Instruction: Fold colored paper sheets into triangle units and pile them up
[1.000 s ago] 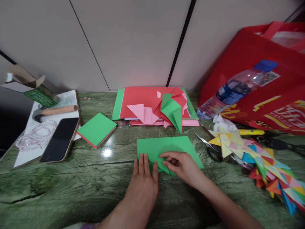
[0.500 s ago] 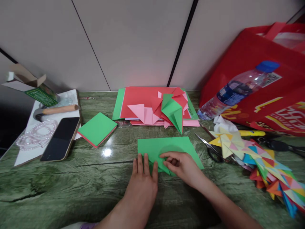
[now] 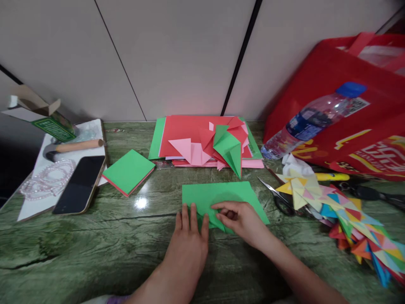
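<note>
A green paper sheet (image 3: 221, 194) lies on the green marbled table (image 3: 95, 249) in front of me, its near corner folded up. My left hand (image 3: 190, 240) lies flat on the table with its fingers straight, the fingertips pressing the sheet's near left edge. My right hand (image 3: 242, 221) is curled, its thumb and fingers pinching the folded green corner of that sheet. The fold itself is partly hidden under the fingers.
A stack of red, pink and green papers with folded pieces (image 3: 205, 141) lies behind. A small green square pad (image 3: 128, 171), a phone (image 3: 79, 183), beads (image 3: 44, 179) and a hammer (image 3: 74, 147) sit left. Scissors (image 3: 278, 196), colourful folded stars (image 3: 344, 215), a water bottle (image 3: 313, 118) and a red bag (image 3: 348, 109) stand right.
Almost nothing differs: both hands stay on the green sheet, and the view has shifted very slightly.
</note>
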Motion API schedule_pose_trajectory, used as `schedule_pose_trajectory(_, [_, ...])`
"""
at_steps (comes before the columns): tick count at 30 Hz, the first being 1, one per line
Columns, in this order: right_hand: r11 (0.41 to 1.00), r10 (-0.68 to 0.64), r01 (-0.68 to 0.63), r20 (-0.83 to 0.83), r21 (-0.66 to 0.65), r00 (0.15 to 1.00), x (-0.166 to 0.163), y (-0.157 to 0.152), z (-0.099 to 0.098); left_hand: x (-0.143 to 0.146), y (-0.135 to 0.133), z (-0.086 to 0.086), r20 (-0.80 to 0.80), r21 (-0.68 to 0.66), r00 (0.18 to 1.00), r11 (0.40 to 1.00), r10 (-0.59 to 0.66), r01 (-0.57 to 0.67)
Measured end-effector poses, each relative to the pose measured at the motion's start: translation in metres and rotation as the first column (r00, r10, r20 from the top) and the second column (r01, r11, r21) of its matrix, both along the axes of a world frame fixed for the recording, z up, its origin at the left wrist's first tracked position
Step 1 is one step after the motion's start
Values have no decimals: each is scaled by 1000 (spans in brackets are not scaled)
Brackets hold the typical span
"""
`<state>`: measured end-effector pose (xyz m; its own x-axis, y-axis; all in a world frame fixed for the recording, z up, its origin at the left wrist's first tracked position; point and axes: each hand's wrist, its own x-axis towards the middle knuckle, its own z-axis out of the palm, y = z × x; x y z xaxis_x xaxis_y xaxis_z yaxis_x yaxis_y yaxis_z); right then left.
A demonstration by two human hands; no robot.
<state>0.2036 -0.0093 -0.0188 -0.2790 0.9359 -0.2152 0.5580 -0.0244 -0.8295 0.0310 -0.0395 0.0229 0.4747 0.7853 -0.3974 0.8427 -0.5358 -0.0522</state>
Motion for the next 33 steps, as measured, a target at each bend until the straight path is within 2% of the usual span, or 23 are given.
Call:
schedule_pose_trajectory(13, [1000, -5, 5, -11, -18, 1000, 0, 0, -1, 0, 0, 0, 43, -20, 999, 999, 26, -25])
schedule_pose_trajectory(20, [1000, -11, 11, -21, -20, 1000, 0, 0, -3, 1, 1, 2, 3, -48, 1000, 999, 3, -2])
schedule_pose_trajectory(33, [1000, -18, 17, -29, -21, 999, 0, 0, -4, 0, 0, 1, 0, -19, 1000, 1000, 6, -6])
